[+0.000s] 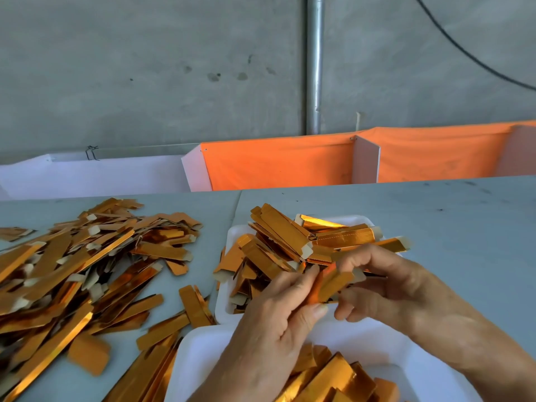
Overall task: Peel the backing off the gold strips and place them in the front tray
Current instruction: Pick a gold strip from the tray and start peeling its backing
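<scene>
My left hand and my right hand meet over the trays and both pinch one short gold strip between thumb and fingers. The strip is blurred, so I cannot tell whether its backing is lifted. Right below my wrists lies the front white tray, holding several gold strips. Behind it a second white tray is heaped with gold strips that have pale tabs at their ends.
A big loose heap of gold strips covers the grey table on the left. Orange cloth bins and a white bin line the far edge, below a concrete wall with a metal pipe.
</scene>
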`<act>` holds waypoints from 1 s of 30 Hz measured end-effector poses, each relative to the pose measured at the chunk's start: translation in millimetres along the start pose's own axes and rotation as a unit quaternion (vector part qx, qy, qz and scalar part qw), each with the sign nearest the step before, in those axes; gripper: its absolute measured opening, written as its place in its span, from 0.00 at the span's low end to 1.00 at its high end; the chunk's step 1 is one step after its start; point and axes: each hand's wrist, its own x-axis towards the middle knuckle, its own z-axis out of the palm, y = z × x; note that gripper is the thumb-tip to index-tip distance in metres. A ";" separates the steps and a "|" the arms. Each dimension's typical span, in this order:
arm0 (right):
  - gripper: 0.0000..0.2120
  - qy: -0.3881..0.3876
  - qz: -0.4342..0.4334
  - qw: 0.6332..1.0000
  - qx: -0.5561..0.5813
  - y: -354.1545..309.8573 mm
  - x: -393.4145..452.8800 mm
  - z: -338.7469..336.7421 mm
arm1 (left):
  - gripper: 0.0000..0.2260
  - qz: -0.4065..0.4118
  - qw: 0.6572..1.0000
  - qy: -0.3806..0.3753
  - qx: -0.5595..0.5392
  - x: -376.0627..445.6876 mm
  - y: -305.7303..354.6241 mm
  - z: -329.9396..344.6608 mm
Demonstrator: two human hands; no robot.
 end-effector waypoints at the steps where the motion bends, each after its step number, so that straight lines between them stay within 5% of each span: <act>1: 0.08 -0.007 0.007 1.000 -0.011 1.0 0.3 -0.3 | 0.22 -0.004 1.000 -0.004 -0.014 0.1 0.0 -0.7; 19: 0.05 -0.097 0.047 0.994 -0.031 -2.6 -3.3 -6.8 | 0.15 0.000 0.996 -0.062 -0.057 -1.2 -0.5 -5.6; 26: 0.08 -0.036 0.026 0.997 -0.056 1.7 -1.4 0.9 | 0.12 -0.055 0.991 -0.038 -0.119 -3.4 0.7 -12.8; 30: 0.11 -0.005 0.037 0.999 0.002 4.0 -1.6 -7.5 | 0.13 -0.023 0.998 -0.044 -0.038 -3.2 2.9 -8.8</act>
